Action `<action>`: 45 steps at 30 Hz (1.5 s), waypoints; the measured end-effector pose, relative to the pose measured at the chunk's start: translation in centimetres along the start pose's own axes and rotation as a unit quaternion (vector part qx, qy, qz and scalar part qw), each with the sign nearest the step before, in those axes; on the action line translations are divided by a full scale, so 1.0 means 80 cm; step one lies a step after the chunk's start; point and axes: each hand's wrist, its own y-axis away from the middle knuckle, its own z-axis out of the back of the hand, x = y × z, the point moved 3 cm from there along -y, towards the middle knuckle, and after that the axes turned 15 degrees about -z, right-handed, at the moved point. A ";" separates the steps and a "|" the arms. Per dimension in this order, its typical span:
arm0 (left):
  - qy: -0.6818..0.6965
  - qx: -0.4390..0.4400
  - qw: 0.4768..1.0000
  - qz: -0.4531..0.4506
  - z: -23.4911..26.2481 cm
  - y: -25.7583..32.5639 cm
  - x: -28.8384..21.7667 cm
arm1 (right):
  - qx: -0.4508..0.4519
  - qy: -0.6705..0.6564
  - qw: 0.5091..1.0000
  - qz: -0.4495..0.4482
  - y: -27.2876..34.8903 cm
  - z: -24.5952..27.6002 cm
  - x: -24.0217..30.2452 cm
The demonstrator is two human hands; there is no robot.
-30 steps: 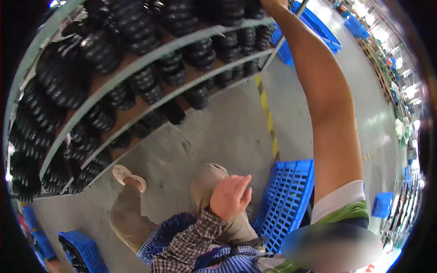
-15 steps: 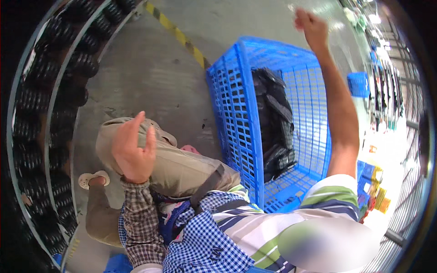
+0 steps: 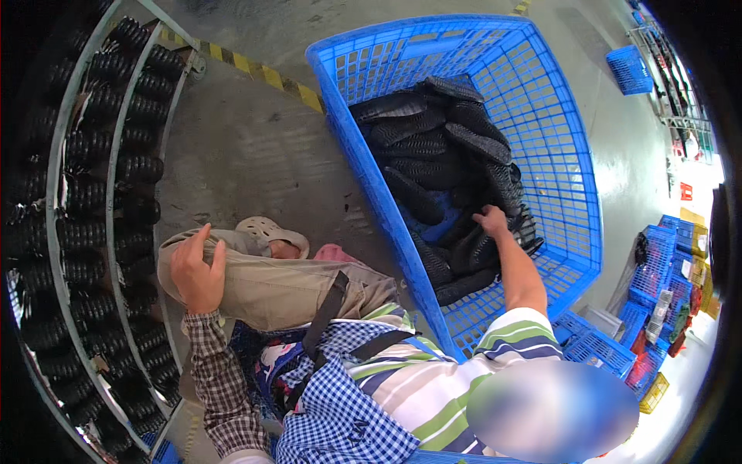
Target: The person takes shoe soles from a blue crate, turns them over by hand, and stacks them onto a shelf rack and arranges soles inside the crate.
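My right hand (image 3: 492,221) reaches down into a big blue plastic basket (image 3: 581,178), its fingers closed at the edge of a black shoe sole (image 3: 473,246). Several more black soles with ridged treads (image 3: 421,147) lie in a loose heap around it, and part of the basket's bottom shows between them. Above my bent knee, my left hand (image 3: 199,272) is held up with nothing in it, index finger and thumb apart.
On the left stands a metal rack (image 3: 116,162) packed with rows of black soles. Yellow-black tape (image 3: 267,75) crosses the floor behind the basket. Smaller blue crates (image 3: 595,344) are piled at the right, and another blue basket (image 3: 630,69) stands farther off.
My right hand has come down from above the basket's far side onto the soles inside. The view has shifted, showing more of the basket's contents. My left hand stays near my knee.
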 end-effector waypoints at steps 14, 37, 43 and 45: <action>-0.027 0.043 0.998 0.043 -0.011 -0.007 -0.006 | 0.150 -0.009 0.987 -0.050 -0.005 -0.123 0.141; -0.017 0.031 0.999 0.031 -0.016 -0.015 -0.004 | 0.393 -0.211 0.894 -0.043 0.087 -0.152 0.066; -0.021 0.044 0.998 0.049 -0.016 -0.009 -0.001 | 0.408 -0.094 0.908 -0.021 0.076 -0.178 0.065; -0.020 0.037 0.998 0.048 -0.018 -0.009 -0.003 | 0.432 -0.099 0.896 -0.024 0.074 -0.182 0.066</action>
